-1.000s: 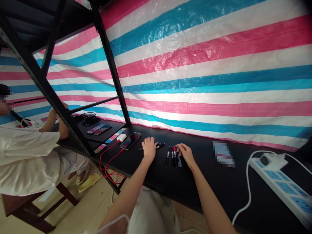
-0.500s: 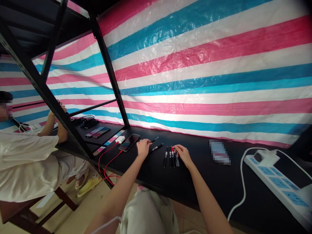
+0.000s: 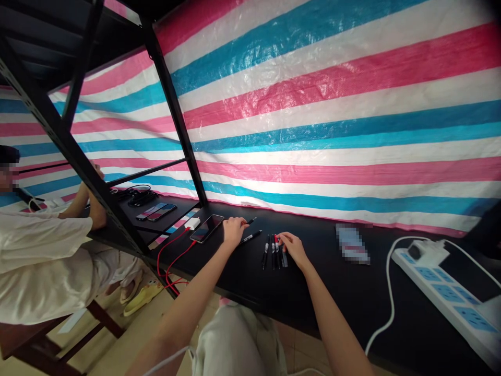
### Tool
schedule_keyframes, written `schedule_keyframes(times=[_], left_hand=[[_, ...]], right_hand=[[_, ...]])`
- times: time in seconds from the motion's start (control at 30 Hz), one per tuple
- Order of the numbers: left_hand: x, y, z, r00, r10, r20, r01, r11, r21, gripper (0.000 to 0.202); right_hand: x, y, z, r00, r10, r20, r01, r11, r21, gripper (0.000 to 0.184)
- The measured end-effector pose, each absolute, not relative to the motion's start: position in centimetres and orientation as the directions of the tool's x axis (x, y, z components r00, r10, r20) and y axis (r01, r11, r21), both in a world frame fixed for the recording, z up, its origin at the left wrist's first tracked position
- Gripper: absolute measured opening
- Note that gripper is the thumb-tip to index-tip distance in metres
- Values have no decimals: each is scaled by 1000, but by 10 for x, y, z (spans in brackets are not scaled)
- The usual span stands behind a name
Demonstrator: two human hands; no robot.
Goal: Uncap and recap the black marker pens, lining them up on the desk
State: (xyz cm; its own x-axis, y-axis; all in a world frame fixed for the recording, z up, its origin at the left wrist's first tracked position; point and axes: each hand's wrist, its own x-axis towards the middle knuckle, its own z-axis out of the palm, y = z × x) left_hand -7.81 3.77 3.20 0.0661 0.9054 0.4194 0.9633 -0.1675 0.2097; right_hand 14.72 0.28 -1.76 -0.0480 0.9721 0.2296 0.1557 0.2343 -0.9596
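Observation:
My left hand [image 3: 234, 231] lies on the black shelf top [image 3: 313, 292], fingers curled over a black pen [image 3: 251, 221] whose tip sticks out past them. A second black pen [image 3: 252, 237] lies just right of that hand. My right hand [image 3: 294, 248] rests with loosely spread fingertips on the right side of a row of several pens [image 3: 274, 250], one of them red-capped, laid side by side.
A phone [image 3: 207, 227] with a white charger [image 3: 192, 223] and red cable [image 3: 172, 253] lies left of my hand. A blurred card [image 3: 352, 244] and a white power strip [image 3: 442, 282] are to the right. A black rack post [image 3: 176, 115] stands left; another person [image 3: 39, 261] sits beyond it.
My left hand slid left off the two loose pens, then came back up onto the farther one. My right hand stayed on the pen row. The view shifted slightly.

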Motion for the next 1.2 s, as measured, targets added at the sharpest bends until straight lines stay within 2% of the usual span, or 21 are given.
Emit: schedule_keyframes(times=[0.1,0.37,0.53,0.7,0.9,1.0,1.1,1.2], left_hand=[[-76,40,24,93,927,363,971,-165,171,17],[-71,44,8,39,964,263,986,-79,146,20],[-70,41,7,121,955,272,974,-167,155,35],[-70,33,4,167,964,206,968,-200,152,30],[-76,37,-5,100,969,225,959,-154,237,24],[-81,45,-11,-10,971,238,948,-66,310,23],[-86,52,-14,-113,971,212,918,21,395,23],[-90,57,-13,-116,976,186,903,25,430,26]], right_hand=[[147,4,-19,-56,973,224,154,230,-961,29],[145,2,-16,-49,975,217,151,223,-963,30],[145,2,-15,-52,971,234,152,240,-959,30],[144,2,-15,-56,973,225,172,232,-958,30],[144,0,-14,-60,970,236,174,243,-954,29],[144,0,-15,-59,970,238,181,244,-953,29],[144,2,-17,-62,970,233,181,241,-954,28],[143,2,-17,-66,970,233,173,241,-955,28]])
